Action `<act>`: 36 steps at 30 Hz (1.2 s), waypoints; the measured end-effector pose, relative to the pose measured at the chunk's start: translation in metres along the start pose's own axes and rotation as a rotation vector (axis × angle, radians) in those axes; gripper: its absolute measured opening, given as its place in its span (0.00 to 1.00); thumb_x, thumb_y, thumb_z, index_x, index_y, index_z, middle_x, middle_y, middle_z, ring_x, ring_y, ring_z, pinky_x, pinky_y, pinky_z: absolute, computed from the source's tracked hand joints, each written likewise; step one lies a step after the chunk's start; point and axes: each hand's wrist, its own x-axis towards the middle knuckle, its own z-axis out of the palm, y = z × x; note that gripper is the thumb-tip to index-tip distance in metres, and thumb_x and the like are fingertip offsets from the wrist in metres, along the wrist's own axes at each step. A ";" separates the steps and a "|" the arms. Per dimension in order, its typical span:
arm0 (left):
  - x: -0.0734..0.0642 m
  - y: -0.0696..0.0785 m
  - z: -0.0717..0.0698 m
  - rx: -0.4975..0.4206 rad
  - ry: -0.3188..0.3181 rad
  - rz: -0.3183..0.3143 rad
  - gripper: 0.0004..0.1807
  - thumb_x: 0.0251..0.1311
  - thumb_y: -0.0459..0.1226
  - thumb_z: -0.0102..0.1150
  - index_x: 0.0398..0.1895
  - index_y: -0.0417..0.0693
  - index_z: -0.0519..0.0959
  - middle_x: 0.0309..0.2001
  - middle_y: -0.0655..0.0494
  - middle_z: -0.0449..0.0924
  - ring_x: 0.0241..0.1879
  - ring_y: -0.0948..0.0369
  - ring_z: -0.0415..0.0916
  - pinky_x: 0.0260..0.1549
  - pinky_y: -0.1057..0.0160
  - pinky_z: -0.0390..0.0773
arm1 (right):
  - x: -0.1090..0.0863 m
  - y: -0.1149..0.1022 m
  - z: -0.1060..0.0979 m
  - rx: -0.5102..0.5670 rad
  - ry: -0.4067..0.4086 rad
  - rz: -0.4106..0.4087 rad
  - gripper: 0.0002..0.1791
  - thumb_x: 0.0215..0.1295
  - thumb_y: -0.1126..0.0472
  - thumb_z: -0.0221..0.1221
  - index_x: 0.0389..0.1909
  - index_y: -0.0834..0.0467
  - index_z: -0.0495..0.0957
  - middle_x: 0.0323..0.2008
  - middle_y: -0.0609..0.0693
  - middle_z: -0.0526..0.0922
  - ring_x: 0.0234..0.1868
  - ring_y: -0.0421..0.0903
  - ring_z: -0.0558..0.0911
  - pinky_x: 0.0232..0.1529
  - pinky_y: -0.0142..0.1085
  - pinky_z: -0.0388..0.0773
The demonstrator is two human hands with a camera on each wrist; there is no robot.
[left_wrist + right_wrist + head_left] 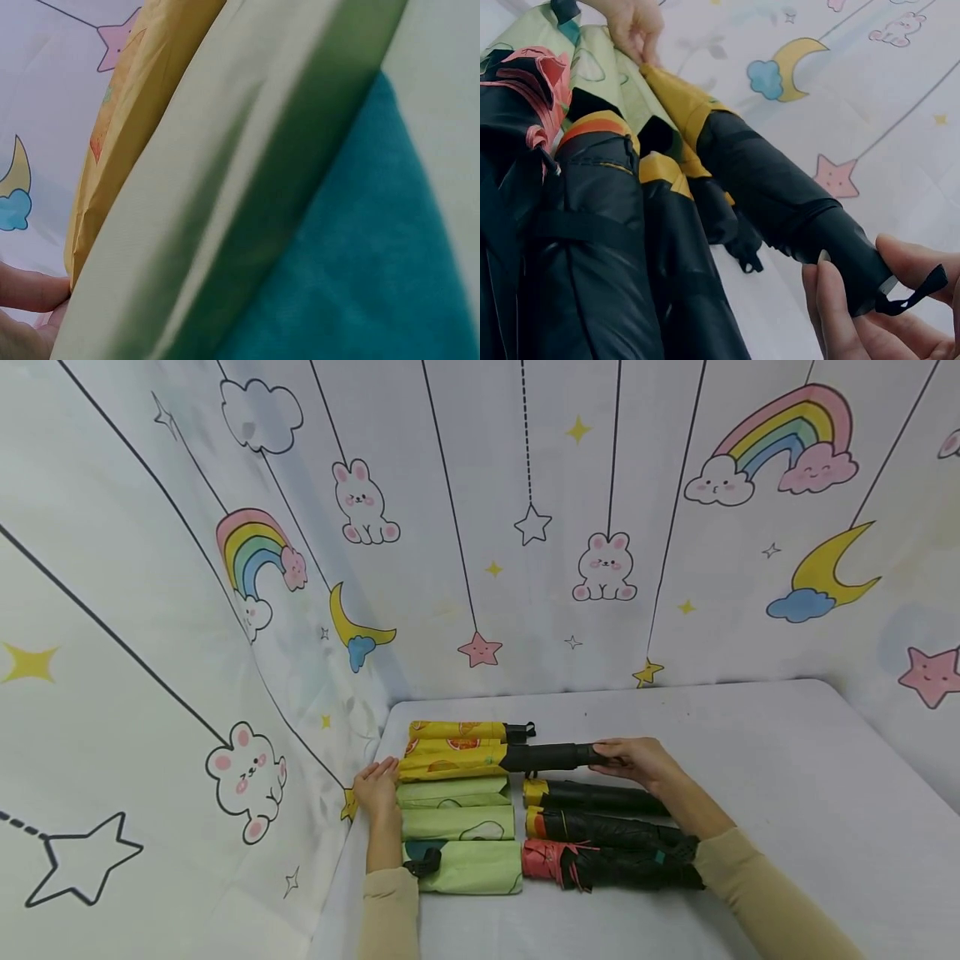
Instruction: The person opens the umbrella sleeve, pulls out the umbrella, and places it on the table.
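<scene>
Yellow at one end and black at the other, the umbrella [517, 757] (so it looks, folded and slim) stretches between two hands at the 11 o'clock part of the desk [757, 760]. At its 9 o'clock end is the left hand [377, 783], thumb and fingers pinching a corner of the yellow cloth [450, 768]. At its 3 o'clock end is the right hand [636, 760], fingers and thumb bent round the black tip with only its thickness between them; a short cord [915, 292] sticks out beside them. Gripping both ends probably helps to hold so long a thing straight, the pinch steadying the limp cloth while the right hand bears the firmer part.

Just beyond, at 12 o'clock, lies a second yellow roll [457, 729]. Three green rolls [450, 824] lie at 7 o'clock and three black rolls [603, 828] at 5, the nearest with a pink end [543, 860]. All run from 9 to 3 o'clock in rows, likely so that colours sit together and each piece can be reached singly. Whether the umbrella touches the second yellow roll, I cannot tell.
</scene>
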 end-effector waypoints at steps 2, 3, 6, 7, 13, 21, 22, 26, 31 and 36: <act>0.000 0.000 0.000 0.002 0.001 0.000 0.29 0.68 0.17 0.55 0.69 0.25 0.60 0.60 0.26 0.77 0.52 0.50 0.87 0.57 0.57 0.82 | -0.001 0.000 -0.001 0.008 -0.002 -0.001 0.35 0.67 0.67 0.70 0.70 0.76 0.67 0.49 0.56 0.84 0.46 0.51 0.90 0.61 0.50 0.80; 0.000 0.000 0.000 0.002 0.002 0.000 0.28 0.68 0.18 0.55 0.69 0.26 0.60 0.60 0.26 0.77 0.51 0.51 0.87 0.56 0.57 0.83 | -0.001 0.000 -0.002 0.013 -0.003 -0.001 0.35 0.67 0.67 0.70 0.70 0.76 0.67 0.50 0.56 0.84 0.46 0.51 0.90 0.60 0.49 0.81; 0.000 -0.001 0.000 0.003 0.002 -0.002 0.28 0.68 0.18 0.56 0.69 0.26 0.60 0.60 0.27 0.77 0.50 0.52 0.87 0.56 0.57 0.83 | -0.003 -0.002 -0.004 0.021 -0.005 -0.001 0.35 0.67 0.68 0.69 0.70 0.77 0.66 0.51 0.57 0.83 0.46 0.51 0.90 0.60 0.49 0.81; 0.000 -0.001 0.000 0.003 0.002 -0.003 0.28 0.68 0.18 0.55 0.69 0.26 0.60 0.60 0.27 0.78 0.51 0.51 0.87 0.57 0.57 0.83 | -0.003 -0.002 -0.005 0.025 -0.004 0.001 0.35 0.67 0.68 0.69 0.70 0.77 0.66 0.52 0.57 0.82 0.46 0.51 0.90 0.60 0.49 0.81; 0.001 -0.003 0.000 -0.027 -0.003 -0.009 0.29 0.68 0.17 0.54 0.69 0.26 0.59 0.60 0.25 0.76 0.56 0.44 0.84 0.58 0.55 0.82 | -0.006 -0.004 -0.014 0.027 0.005 0.014 0.33 0.66 0.68 0.70 0.68 0.75 0.70 0.51 0.56 0.83 0.46 0.52 0.90 0.59 0.49 0.82; 0.001 -0.003 0.000 -0.042 0.005 -0.010 0.28 0.68 0.17 0.54 0.69 0.25 0.60 0.60 0.24 0.76 0.59 0.41 0.81 0.59 0.54 0.81 | -0.007 -0.005 -0.027 0.008 0.007 0.019 0.25 0.66 0.68 0.70 0.62 0.71 0.78 0.52 0.56 0.82 0.47 0.52 0.90 0.60 0.50 0.81; 0.000 -0.003 0.000 -0.042 0.004 -0.011 0.28 0.68 0.17 0.53 0.69 0.25 0.60 0.60 0.24 0.76 0.59 0.41 0.81 0.59 0.54 0.81 | -0.007 -0.005 -0.029 0.005 0.007 0.019 0.25 0.66 0.68 0.70 0.62 0.70 0.78 0.52 0.56 0.82 0.47 0.52 0.90 0.60 0.50 0.81; -0.001 -0.002 0.001 -0.097 -0.005 -0.029 0.28 0.71 0.17 0.50 0.71 0.25 0.57 0.63 0.23 0.72 0.63 0.38 0.77 0.64 0.52 0.77 | -0.009 -0.004 -0.034 -0.001 0.009 0.012 0.25 0.66 0.68 0.70 0.62 0.70 0.79 0.52 0.54 0.83 0.47 0.51 0.90 0.59 0.49 0.82; -0.002 0.001 0.002 -0.174 -0.011 -0.063 0.28 0.73 0.19 0.47 0.73 0.26 0.55 0.67 0.22 0.68 0.67 0.36 0.73 0.68 0.50 0.72 | -0.014 -0.004 -0.039 0.009 -0.001 -0.002 0.21 0.67 0.68 0.68 0.60 0.68 0.81 0.49 0.50 0.85 0.48 0.49 0.90 0.62 0.51 0.79; -0.001 0.000 0.001 -0.147 -0.010 -0.067 0.29 0.72 0.19 0.49 0.74 0.26 0.55 0.66 0.23 0.69 0.67 0.37 0.73 0.67 0.51 0.73 | -0.018 -0.006 -0.042 0.032 0.005 0.005 0.17 0.68 0.69 0.68 0.56 0.65 0.84 0.47 0.49 0.86 0.46 0.48 0.90 0.63 0.51 0.79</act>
